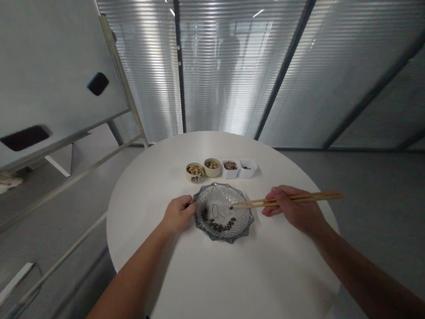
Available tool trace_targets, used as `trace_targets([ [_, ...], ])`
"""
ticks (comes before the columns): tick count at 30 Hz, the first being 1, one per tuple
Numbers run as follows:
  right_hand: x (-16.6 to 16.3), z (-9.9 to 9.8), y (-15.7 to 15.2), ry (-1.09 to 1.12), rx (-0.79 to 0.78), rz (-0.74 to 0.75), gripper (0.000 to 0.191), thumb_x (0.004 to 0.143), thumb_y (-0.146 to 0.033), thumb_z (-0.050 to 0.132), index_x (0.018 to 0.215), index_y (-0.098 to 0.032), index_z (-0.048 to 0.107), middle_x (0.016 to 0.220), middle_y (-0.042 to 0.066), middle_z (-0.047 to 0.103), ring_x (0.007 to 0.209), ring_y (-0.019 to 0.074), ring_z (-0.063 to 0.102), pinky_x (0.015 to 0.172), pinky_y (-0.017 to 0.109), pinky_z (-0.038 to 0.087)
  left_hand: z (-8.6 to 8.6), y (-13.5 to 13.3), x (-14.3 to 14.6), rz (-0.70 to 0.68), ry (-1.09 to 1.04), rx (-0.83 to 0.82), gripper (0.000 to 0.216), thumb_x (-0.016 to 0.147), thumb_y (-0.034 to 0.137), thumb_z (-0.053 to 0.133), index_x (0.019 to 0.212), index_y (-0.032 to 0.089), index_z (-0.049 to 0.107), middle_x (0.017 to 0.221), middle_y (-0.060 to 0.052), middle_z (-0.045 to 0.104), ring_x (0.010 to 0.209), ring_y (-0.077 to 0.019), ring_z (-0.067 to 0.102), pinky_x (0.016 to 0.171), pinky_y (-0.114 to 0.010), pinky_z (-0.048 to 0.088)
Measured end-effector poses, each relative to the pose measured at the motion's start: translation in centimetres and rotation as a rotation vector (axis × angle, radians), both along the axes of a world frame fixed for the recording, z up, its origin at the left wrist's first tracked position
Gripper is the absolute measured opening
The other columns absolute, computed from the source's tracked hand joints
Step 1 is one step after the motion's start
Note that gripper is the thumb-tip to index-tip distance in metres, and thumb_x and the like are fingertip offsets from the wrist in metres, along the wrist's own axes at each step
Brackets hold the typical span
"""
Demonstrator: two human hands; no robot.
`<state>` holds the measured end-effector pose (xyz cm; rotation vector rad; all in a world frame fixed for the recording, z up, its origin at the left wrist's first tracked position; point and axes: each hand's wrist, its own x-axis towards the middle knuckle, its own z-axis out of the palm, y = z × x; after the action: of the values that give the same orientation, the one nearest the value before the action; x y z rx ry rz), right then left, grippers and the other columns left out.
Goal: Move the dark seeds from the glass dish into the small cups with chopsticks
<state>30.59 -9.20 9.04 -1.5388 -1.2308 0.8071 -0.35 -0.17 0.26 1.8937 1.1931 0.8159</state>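
Note:
A scalloped clear glass bowl [216,199] sits on the round white table. Small dark beans [222,226] lie inside it, mostly along its near and left side. My left hand [180,214] is closed at the bowl's left rim, thumb and finger gripping the edge. Wooden chopsticks [312,198] are held in my right hand [294,207], to the right of the bowl. Their tips reach over the right rim to a single dark bean [231,208] near the bowl's middle; whether they pinch it or only touch it, I cannot tell.
Behind the bowl stand two cream round cups [195,179] [212,172] with pale nuts, then a white dish [231,174] of brownish bits and another white dish [249,174] with a few dark pieces. A whiteboard [40,60] on a frame stands left; glass partitions [224,79] rise behind the table [209,289].

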Motion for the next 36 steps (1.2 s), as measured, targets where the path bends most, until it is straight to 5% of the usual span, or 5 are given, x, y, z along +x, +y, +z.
trace_targets([
  [19, 0.4, -2.3, 1.4, 0.056, 0.008, -0.058, 0.051, 0.076, -0.067, 0.069, 0.069, -0.016, 0.067, 0.056, 0.009, 0.072, 0.049, 0.0243, 0.073, 0.046, 0.028, 0.061, -0.4, 0.1, 0.0, 0.014, 0.002, 0.014, 0.029, 0.083, 0.036, 0.051, 0.061, 0.019, 0.043, 0.060, 0.004, 0.038, 0.060, -0.0111, 0.038, 0.055, -0.025, 0.026],
  [26, 2.2, -0.7, 1.0, 0.177, 0.247, -0.177, 0.043, 0.081, -0.056, 0.070, 0.071, -0.015, 0.070, 0.056, 0.007, 0.071, 0.047, 0.0233, 0.071, 0.049, 0.032, 0.064, 0.1, -0.1, 0.0, 0.002, 0.019, 0.012, 0.030, 0.084, 0.037, 0.051, 0.061, 0.019, 0.044, 0.059, 0.004, 0.038, 0.059, -0.0111, 0.038, 0.055, -0.025, 0.026],
  [31, 4.7, 1.2, 4.4, 0.174, 0.428, -0.357, 0.035, 0.084, -0.047, 0.070, 0.066, -0.017, 0.068, 0.055, 0.006, 0.069, 0.047, 0.0212, 0.071, 0.045, 0.027, 0.062, 0.0, 0.0, -0.1, -0.003, 0.014, 0.009, 0.030, 0.084, 0.037, 0.051, 0.061, 0.019, 0.043, 0.059, 0.004, 0.037, 0.059, -0.0111, 0.037, 0.055, -0.025, 0.026],
  [36, 6.4, -0.9, 8.9, 0.263, 0.409, -0.372, 0.033, 0.083, -0.043, 0.072, 0.068, -0.014, 0.063, 0.053, 0.004, 0.067, 0.045, 0.0204, 0.070, 0.044, 0.027, 0.061, -0.1, 0.0, 0.0, -0.002, 0.017, 0.008, 0.031, 0.084, 0.038, 0.050, 0.061, 0.019, 0.041, 0.059, 0.004, 0.036, 0.059, -0.0111, 0.037, 0.055, -0.024, 0.026],
])
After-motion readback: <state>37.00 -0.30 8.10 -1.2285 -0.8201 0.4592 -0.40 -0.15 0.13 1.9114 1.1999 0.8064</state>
